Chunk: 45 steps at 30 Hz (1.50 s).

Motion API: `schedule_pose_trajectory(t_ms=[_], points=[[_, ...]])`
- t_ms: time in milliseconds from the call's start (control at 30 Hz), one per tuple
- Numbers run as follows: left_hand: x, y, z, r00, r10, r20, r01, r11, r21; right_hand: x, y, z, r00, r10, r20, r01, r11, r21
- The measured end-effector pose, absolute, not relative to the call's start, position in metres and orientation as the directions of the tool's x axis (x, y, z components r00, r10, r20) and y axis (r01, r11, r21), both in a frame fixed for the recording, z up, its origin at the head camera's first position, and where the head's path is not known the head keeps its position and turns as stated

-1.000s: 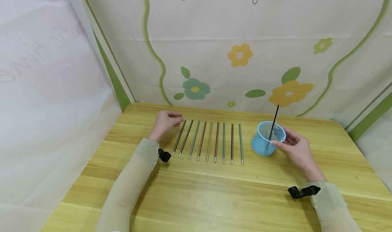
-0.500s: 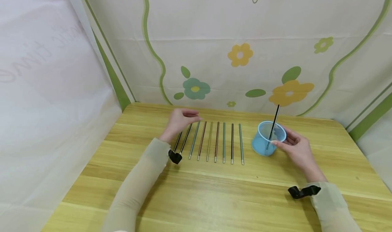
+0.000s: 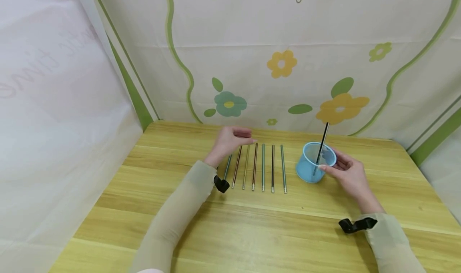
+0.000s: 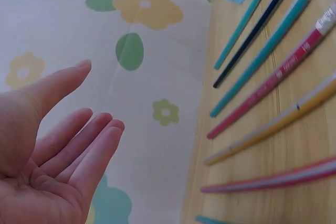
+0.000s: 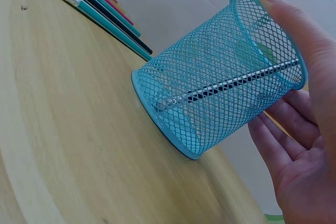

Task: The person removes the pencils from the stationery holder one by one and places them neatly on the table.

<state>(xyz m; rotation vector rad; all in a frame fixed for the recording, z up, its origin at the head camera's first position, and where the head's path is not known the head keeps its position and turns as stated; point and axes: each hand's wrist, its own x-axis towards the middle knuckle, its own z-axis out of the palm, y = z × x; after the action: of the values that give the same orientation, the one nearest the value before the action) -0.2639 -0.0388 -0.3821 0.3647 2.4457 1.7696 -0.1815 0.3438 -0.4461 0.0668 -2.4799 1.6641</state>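
Note:
My right hand (image 3: 352, 180) grips a light-blue mesh pencil cup (image 5: 210, 82) near its rim, thumb at the top edge and fingers round the far side. A single black-and-white striped pencil (image 3: 323, 141) leans inside, its eraser end down at the base. Nothing is in my left hand (image 3: 230, 141), which hovers above the far ends of a row of pencils. In the left wrist view its fingers (image 4: 97, 156) and thumb stand apart. The row includes a red pencil (image 4: 262, 85), a yellow pencil (image 4: 273, 124) and a teal pencil (image 3: 283, 169), erasers toward me. My left forearm hides the leftmost pencils.
The wooden table (image 3: 252, 233) carries the pencils and the cup. Behind it hangs a pale cloth (image 3: 245, 25) printed with flowers, and another cloth (image 3: 54, 145) closes off the left side. Black camera mounts (image 3: 357, 225) sit on both wrists.
My left hand has moved to the right along the far ends of the pencils, covering different ones. The right hand, the cup and the pencil in it have stayed in place.

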Motion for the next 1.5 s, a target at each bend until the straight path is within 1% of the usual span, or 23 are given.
schedule_pose_trajectory(t_ms=[267,600,833,1067,1233,1500], points=[[-0.262,-0.005,-0.383,-0.948,0.312,0.069,0.148,0.238,0.960,-0.182,0.343,-0.447,-0.988,0.048,0.144,-0.116,0.377,-0.919],[-0.256,0.039,-0.396,-0.906,0.415,0.084,0.206,0.260,0.943,-0.184,0.340,-0.448,-0.984,0.044,0.171,-0.143,0.371,-0.917],[-0.253,0.063,-0.410,-0.908,0.408,0.096,0.193,0.204,0.960,-0.185,0.340,-0.448,-0.985,0.040,0.168,-0.143,0.361,-0.922],[-0.253,0.086,-0.415,-0.892,0.431,0.136,0.221,0.154,0.963,-0.184,0.340,-0.447,-0.986,0.047,0.161,-0.137,0.330,-0.934],[-0.252,0.100,-0.412,-0.885,0.449,0.124,0.236,0.203,0.950,-0.184,0.339,-0.447,-0.987,0.043,0.154,-0.130,0.341,-0.931],[-0.260,0.119,-0.395,-0.879,0.462,0.121,0.267,0.266,0.926,-0.184,0.339,-0.448,-0.984,0.043,0.174,-0.148,0.350,-0.925]])
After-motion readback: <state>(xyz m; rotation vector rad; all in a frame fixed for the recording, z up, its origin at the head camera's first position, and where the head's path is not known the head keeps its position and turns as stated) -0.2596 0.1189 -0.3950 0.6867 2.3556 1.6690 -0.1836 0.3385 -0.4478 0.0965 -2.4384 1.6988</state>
